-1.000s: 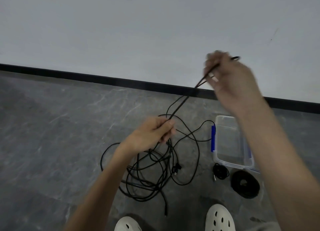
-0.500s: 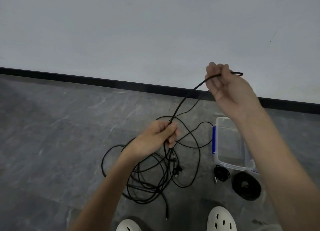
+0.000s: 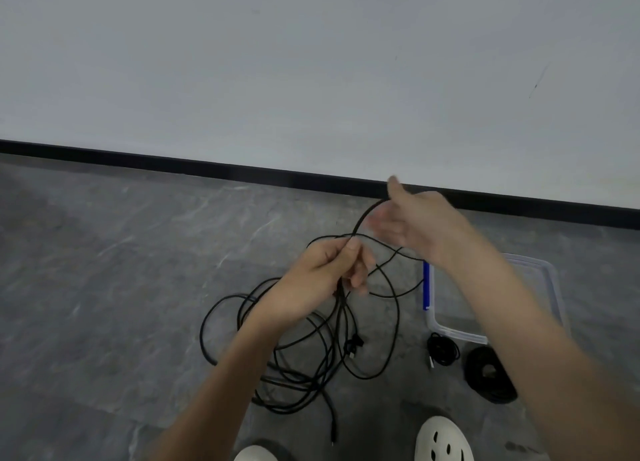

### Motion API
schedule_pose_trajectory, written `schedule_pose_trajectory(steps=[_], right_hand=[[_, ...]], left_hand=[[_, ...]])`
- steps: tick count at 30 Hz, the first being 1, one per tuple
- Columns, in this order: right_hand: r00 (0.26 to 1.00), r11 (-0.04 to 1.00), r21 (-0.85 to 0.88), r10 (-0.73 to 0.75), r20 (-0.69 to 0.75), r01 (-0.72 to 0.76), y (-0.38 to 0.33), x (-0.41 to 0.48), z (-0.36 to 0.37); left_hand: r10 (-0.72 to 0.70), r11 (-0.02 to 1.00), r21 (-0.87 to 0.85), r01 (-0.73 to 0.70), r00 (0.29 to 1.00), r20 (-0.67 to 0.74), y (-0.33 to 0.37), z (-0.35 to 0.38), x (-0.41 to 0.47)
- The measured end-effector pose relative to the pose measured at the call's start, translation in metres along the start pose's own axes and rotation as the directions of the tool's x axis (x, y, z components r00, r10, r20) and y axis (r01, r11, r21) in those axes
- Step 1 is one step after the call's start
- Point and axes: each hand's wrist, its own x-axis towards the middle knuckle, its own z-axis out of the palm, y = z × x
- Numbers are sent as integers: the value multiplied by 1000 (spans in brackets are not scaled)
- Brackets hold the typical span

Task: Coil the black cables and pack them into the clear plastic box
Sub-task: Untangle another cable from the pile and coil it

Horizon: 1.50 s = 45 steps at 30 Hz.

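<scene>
Coiling in hand: left grip [image 3: 322, 277] pinched on black cable [image 3: 362, 218] above floor tangle [image 3: 301, 382]; right grip [image 3: 419, 225] blurred at loop top, closure indeterminable. Beside tangle, on floor, clear plastic box [image 3: 450, 330]. Next, judged: loop gathered into left grip, untwisted.

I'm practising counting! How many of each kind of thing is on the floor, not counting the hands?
Coiled cables: 2, the small coil and big coil
Tangled cable pile: 1
Clear box: 1
White shoes: 2, left shoe and right shoe
Total: 6
</scene>
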Motion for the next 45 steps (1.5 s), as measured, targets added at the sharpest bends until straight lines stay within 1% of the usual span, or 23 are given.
schedule_pose_trajectory(steps=[1,3,4,5,6,7,8,10,12,15,17,19,21,24,26,29,31,33,34,37,38,42,45], right_hand=[[997,958,-283,-60,-58,41,5,1,3],[936,715,-678,-333,-112,173,13,4,5],[889,579,-780,-454,-65,238,16,5,5],[853,460,-832,-522,31,312,18,3,6],[831,367,-838,-531,168,404,20,1,8],[809,318,-807,-505,300,498,23,2,8],[785,322,-757,-487,382,568,24,3,9],[757,413,-651,-494,427,637,22,1,10],[753,452,-622,-533,387,640,19,4,8],[758,510,-590,-575,307,626,17,8,4],[779,550,-582,-569,264,599,17,11,2],[804,595,-576,-557,207,561,17,13,-1],[815,639,-549,-560,149,539,17,16,-3],[826,681,-516,-556,97,519,16,19,-3],[834,706,-486,-544,94,515,15,18,0],[879,774,-429,-461,122,466,17,22,6],[912,867,-302,-335,236,396,18,19,7],[858,842,-315,-287,427,439,22,9,9],[843,805,-388,-238,482,449,27,5,12],[833,600,-605,-211,511,523,38,0,27],[824,574,-623,-183,536,532,40,-1,30],[809,600,-649,7,588,467,32,-7,35],[788,616,-613,-21,615,495,28,-11,35]], left_hand=[[11,998,-64,-11,1000,-1,2,1,1],[25,982,-187,-24,1000,3,5,2,1],[30,971,-236,-28,1000,3,6,2,1],[37,960,-279,-34,999,3,6,3,1],[45,946,-321,-41,999,4,8,3,2],[56,931,-363,-49,998,10,9,3,2],[70,913,-404,-55,997,21,11,4,2],[84,882,-469,-51,995,51,14,3,1],[79,880,-474,-35,994,72,16,0,0],[79,921,-390,-28,990,114,16,-3,0],[48,962,-272,-10,990,134,15,-5,1],[7,998,-60,1,990,143,15,-7,3],[2,993,119,-19,989,146,15,-8,5],[35,959,275,-72,990,138,15,-7,6],[24,965,255,-61,989,148,16,-6,7],[27,1000,3,-27,986,162,21,-2,6],[92,984,-168,-64,982,166,26,5,7],[189,939,-314,-141,973,131,28,9,9],[212,919,-356,-167,973,90,28,9,11],[189,921,-331,-207,978,-86,24,-1,14],[185,933,-287,-218,973,-138,23,-5,14],[222,929,-221,-297,925,-308,19,-21,17],[252,946,-111,-306,904,-345,17,-32,17]])
